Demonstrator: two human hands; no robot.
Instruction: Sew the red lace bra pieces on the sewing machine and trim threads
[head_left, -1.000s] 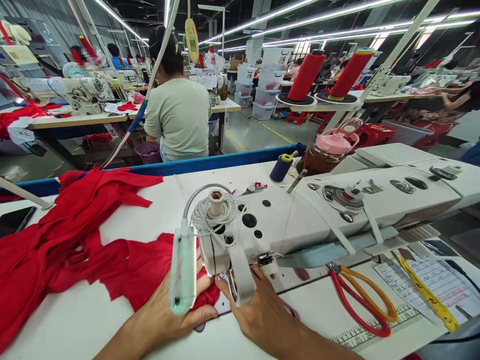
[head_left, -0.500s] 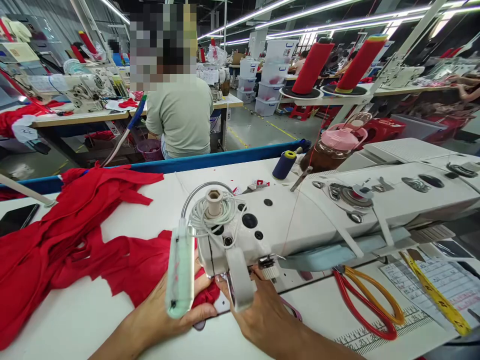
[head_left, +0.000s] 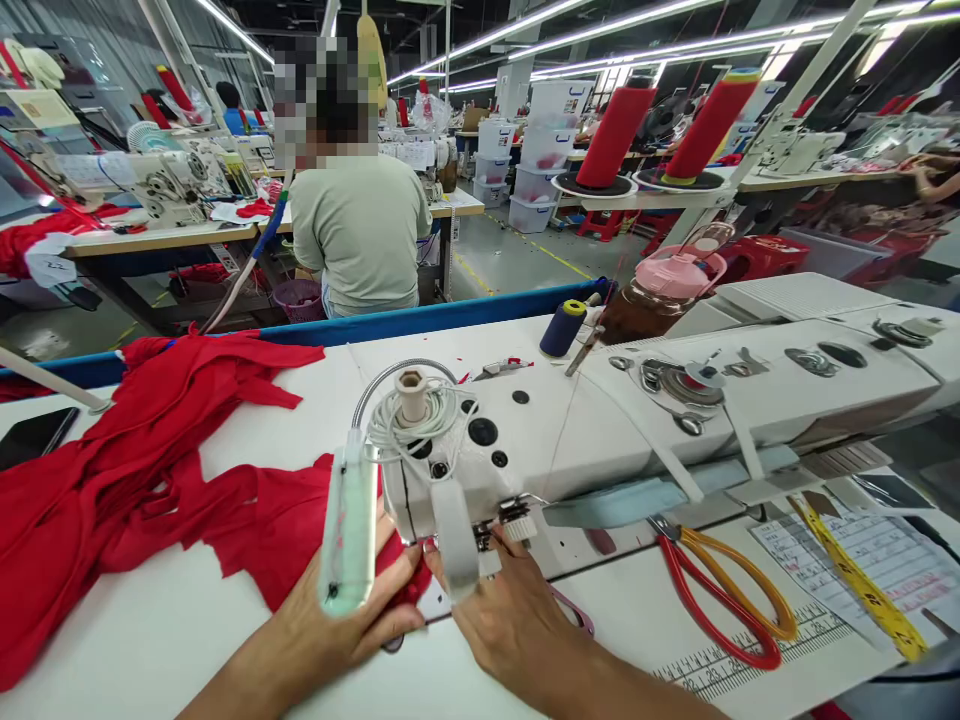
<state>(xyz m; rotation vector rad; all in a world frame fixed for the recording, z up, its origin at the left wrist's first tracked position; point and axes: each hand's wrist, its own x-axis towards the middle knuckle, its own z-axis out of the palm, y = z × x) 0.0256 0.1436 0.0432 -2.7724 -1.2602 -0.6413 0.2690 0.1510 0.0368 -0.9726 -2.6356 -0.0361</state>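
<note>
- The fingers [head_left: 390, 625] of the left hand [head_left: 330, 630] lie together, flat on the red fabric [head_left: 150, 480], pressing its edge to the table [head_left: 150, 640] just left of the needle area.
- That fabric spreads in a loose heap across the left of the table, one end under the head of the sewing machine [head_left: 600, 420].
- A pale green lamp [head_left: 346, 535] on a bendy neck hangs in front of the left hand.
- The right hand [head_left: 510, 620] rests just right of the needle, fingers slightly spread, fingertips at the presser foot; whether they pinch anything I cannot tell.
- Red-handled scissors [head_left: 720, 610] lie further right, near a yellow tape measure [head_left: 862, 585].
</note>
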